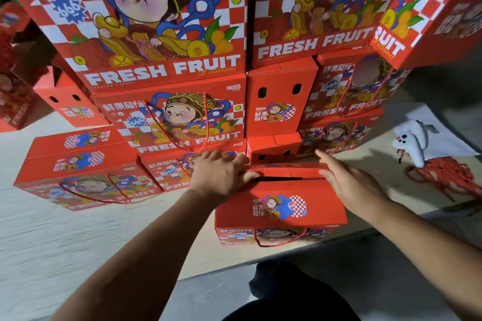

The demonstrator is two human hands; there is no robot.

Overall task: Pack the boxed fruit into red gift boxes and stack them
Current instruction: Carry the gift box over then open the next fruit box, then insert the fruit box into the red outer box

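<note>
Pale floor [65,237], stacked boxes [167,34], glove [414,141]

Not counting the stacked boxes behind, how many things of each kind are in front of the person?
Hands: 2 (left hand, right hand)
Box under the hands: 1
Red cord pile: 1
White glove: 1
Total: 5

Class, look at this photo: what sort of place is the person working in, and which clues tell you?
Probably a fruit packing or storage area. Identical red gift boxes marked FRESH FRUIT are stacked high, loose red cord handles lie heaped on the floor, and both hands press on the flaps of another box.
</note>
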